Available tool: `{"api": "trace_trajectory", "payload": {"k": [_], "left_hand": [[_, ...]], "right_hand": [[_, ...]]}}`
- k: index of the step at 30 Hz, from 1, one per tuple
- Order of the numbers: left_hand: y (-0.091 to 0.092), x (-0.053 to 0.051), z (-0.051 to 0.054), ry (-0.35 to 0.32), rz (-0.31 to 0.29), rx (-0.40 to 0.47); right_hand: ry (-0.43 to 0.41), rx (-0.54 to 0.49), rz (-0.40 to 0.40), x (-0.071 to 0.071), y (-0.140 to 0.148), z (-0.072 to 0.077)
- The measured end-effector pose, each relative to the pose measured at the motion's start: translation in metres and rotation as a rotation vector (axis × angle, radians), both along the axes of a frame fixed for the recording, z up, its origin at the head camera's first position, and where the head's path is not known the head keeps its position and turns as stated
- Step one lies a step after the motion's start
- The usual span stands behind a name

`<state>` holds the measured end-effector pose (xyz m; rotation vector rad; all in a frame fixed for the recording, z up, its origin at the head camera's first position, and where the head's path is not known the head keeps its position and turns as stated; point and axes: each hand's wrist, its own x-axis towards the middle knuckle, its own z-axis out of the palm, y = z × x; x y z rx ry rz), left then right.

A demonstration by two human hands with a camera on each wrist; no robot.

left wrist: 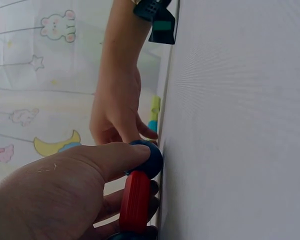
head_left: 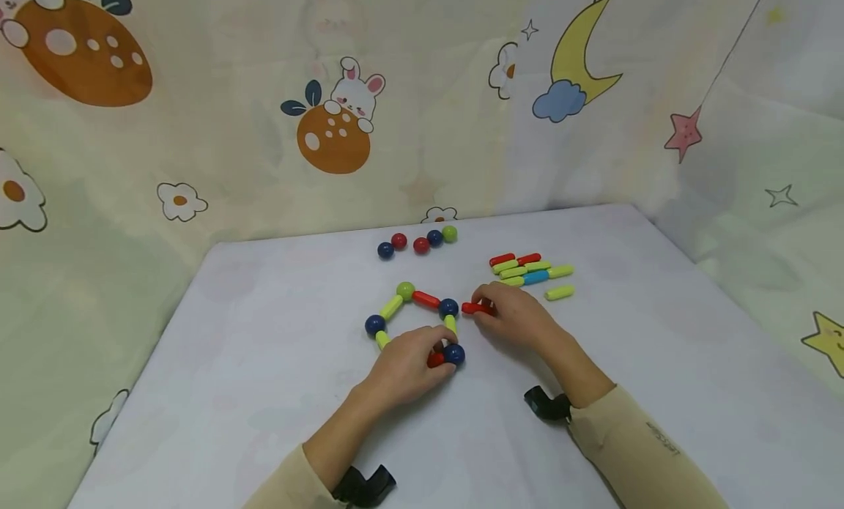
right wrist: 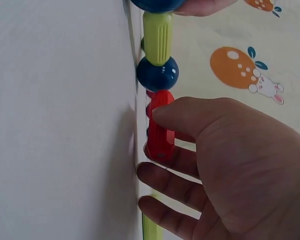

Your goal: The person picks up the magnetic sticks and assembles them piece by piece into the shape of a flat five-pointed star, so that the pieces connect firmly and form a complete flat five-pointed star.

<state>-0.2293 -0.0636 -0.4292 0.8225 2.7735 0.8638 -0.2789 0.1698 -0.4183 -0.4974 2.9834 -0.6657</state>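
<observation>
Currently, right hand (head_left: pixel 517 316) pinches red rod (head_left: pixel 473 308), likely light, best held mid-length; left hand (head_left: pixel 410 359) grips nearest blue ball (head_left: pixel 455 354).

From my remote seat I can read no text: the small, dark, slanted line of lettering (head_left: pixel 662 438) on the person's beige fabric right sleeve (head_left: pixel 636 447) is too tiny to make out.
</observation>
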Motion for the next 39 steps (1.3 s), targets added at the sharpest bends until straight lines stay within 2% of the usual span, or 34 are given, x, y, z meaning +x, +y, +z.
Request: {"api": "trace_trajectory", "payload": {"k": [13, 26, 29, 33, 35, 39], "left_hand": [[0.0, 0.0, -0.001, 0.004, 0.005, 0.007], [-0.004, -0.001, 0.0, 0.014, 0.085, 0.025], [-0.004, -0.001, -0.001, 0.025, 0.105, 0.026], [-0.005, -0.003, -0.002, 0.038, 0.156, 0.034], [-0.006, -0.004, -0.002, 0.04, 0.176, 0.033], [-0.007, -0.005, -0.002, 0.043, 0.185, 0.029]], "right_hand": [[0.017, 0.004, 0.014, -0.002, -0.004, -0.002], [0.046, -0.053, -0.109, 0.0, 0.015, 0.005], [0.056, -0.059, -0.146, -0.002, 0.028, 0.009], [0.09, -0.076, -0.207, -0.005, 0.06, 0.015], [0.066, -0.071, -0.236, -0.005, 0.077, 0.019], [-0.049, -0.028, -0.251, -0.005, 0.1, 0.021]]}}
